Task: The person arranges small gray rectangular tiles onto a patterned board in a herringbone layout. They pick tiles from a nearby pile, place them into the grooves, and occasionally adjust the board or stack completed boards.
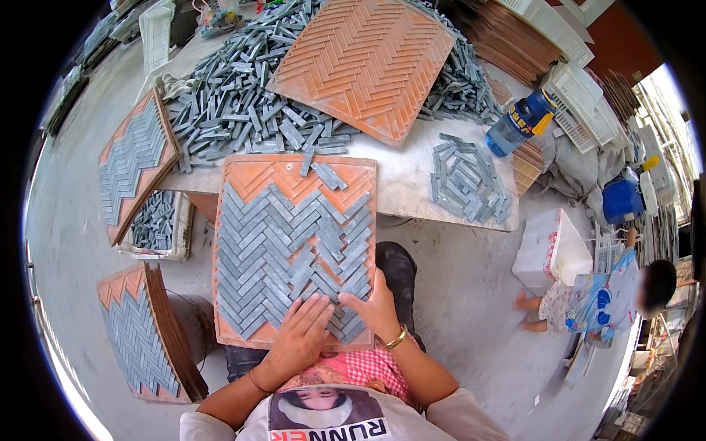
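Here we have one orange herringbone mould (239,174) across the lap, one bare mould (364,66) beyond it, two mould stacks to its left, upper (132,165) and lower (140,342), and one blue bottle (507,128) beyond to its right. The grey tile strips (254,257) in the lap mould are too many to count surely!

And the hands: the mould lies right under both, reaching away beyond them. The left hand (299,332) is palm down, fingers together, flat over strips near the close edge; the right hand (379,312) is at the right edge, thumb stretched over the strips. Its other fingers are mostly hidden, so I can't tell how firmly it grips. Strips beneath both hands are covered, and the bare mould's far edge is cut off.
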### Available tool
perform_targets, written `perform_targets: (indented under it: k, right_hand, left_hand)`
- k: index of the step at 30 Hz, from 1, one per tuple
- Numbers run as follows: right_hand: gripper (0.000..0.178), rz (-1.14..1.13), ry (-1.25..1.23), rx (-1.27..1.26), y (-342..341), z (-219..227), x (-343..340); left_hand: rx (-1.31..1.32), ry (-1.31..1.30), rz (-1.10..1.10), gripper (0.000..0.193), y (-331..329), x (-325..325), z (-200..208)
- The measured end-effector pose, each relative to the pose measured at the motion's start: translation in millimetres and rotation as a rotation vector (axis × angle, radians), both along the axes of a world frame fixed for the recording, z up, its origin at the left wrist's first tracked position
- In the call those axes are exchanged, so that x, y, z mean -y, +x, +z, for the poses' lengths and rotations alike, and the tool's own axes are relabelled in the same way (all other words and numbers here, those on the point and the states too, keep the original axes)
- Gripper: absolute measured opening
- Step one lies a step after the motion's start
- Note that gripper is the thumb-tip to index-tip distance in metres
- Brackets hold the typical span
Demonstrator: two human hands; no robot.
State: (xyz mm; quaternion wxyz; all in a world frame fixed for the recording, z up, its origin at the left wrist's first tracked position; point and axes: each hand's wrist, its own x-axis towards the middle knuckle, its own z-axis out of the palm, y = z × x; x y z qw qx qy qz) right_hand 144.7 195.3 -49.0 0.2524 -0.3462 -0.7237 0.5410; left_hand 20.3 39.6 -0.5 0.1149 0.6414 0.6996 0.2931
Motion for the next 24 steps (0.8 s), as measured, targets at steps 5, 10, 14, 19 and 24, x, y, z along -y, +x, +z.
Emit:
perform_targets:
  k: [5,10,14,19,24]
  right_hand:
    - [0.063,0.009,-0.212,0.017,2,11,-1]
    - [0.057,0.013,-0.525,-0.055,9,-5,0]
    - [0.058,-0.012,-0.308,-0.011,3,2,0]
    - [0.068,0.048,-0.212,0.106,9,14,-5]
    - [0.070,-0.090,0.351,0.173,8,42,-15]
  left_hand:
    - [0.019,0.004,0.023,0.051,-2,4,-2]
    - [-0.024,0.001,0.034,0.046,-3,1,0]
    - [-0.029,0.000,0.025,0.045,-4,-2,1]
    - [-0.058,0.015,0.010,0.044,-4,0,0]
    - [-0.088,0.020,0.053,0.043,-4,1,-1]
